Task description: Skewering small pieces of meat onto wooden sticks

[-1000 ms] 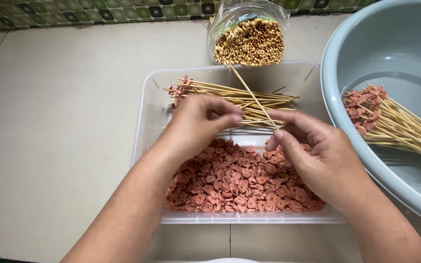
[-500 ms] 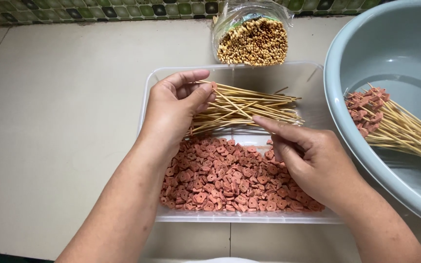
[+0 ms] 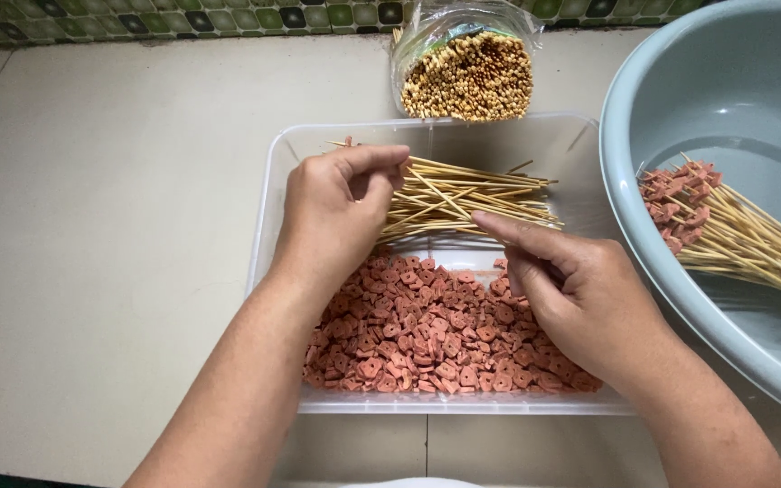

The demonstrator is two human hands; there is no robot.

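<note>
A clear plastic tray (image 3: 273,194) holds a heap of small reddish-pink meat pieces (image 3: 409,330) at the near side. A pile of bare bamboo skewers (image 3: 472,194) lies at its far side. My left hand (image 3: 332,212) is at the left end of the skewer pile, thumb and fingers pinched together on the skewer ends. My right hand (image 3: 580,294) rests over the right part of the meat pieces. Its forefinger stretches toward the skewers and the other fingers curl down. Whatever is under them is hidden.
A large grey-blue basin (image 3: 725,117) at the right holds skewers loaded with meat pieces (image 3: 689,203). A plastic bag of upright skewers (image 3: 467,72) stands behind the tray. All of it sits on a beige tiled surface (image 3: 110,226) with a green mosaic border at the back.
My left hand held one skewer raised over the tray, then brought it down to the pile's left end. My right hand dropped from the skewer toward the meat pieces.
</note>
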